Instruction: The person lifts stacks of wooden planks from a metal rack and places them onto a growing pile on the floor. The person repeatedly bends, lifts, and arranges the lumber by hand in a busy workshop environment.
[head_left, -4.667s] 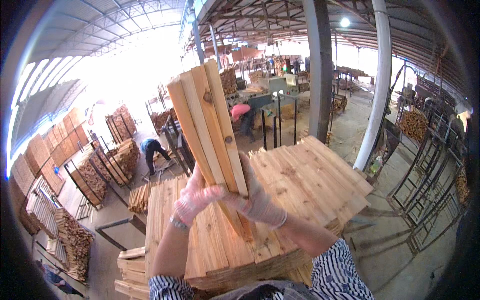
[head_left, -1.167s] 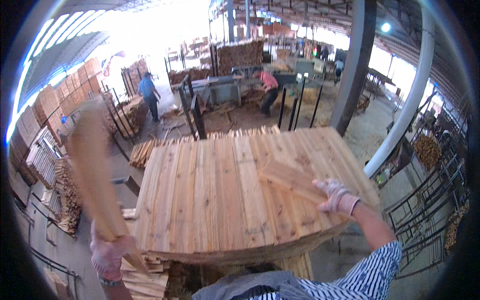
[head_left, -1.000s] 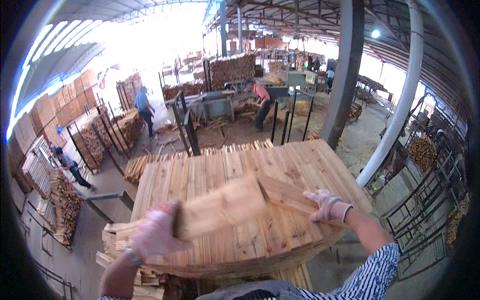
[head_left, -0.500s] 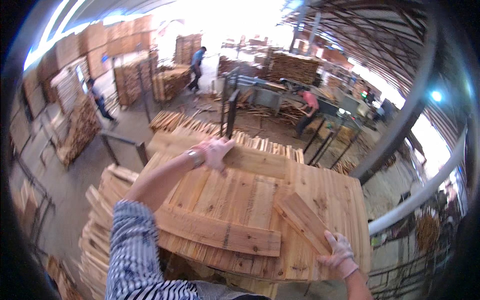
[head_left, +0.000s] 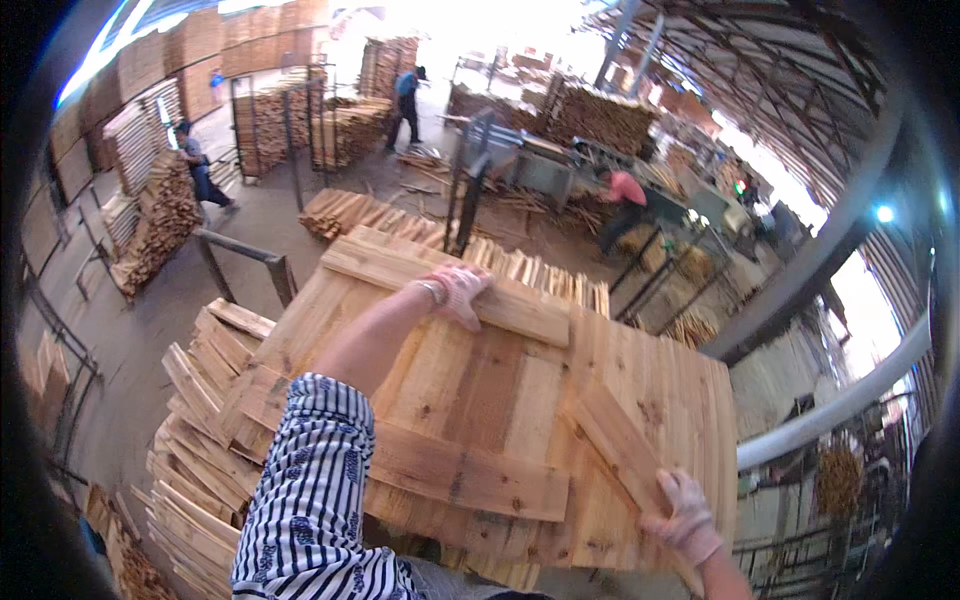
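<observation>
My left hand (head_left: 460, 295), in a whitish-pink knitted work glove, lies spread rather than clenched over a long, flat, pale yellow-brown wooden board (head_left: 525, 313) along the far side of the stack, probably to steady it; I cannot tell how hard it presses. A long, reddish-brown, knotted wooden plank (head_left: 500, 485) lies untouched near me. Both cross the broad layer of pale tan, side-by-side wooden boards (head_left: 690, 390), whose flat top supports them. My gloved right hand (head_left: 688, 515) grips the near end of a short, light-brown wooden slat (head_left: 615, 430), angled over that layer, seemingly keeping it controlled from one end.
</observation>
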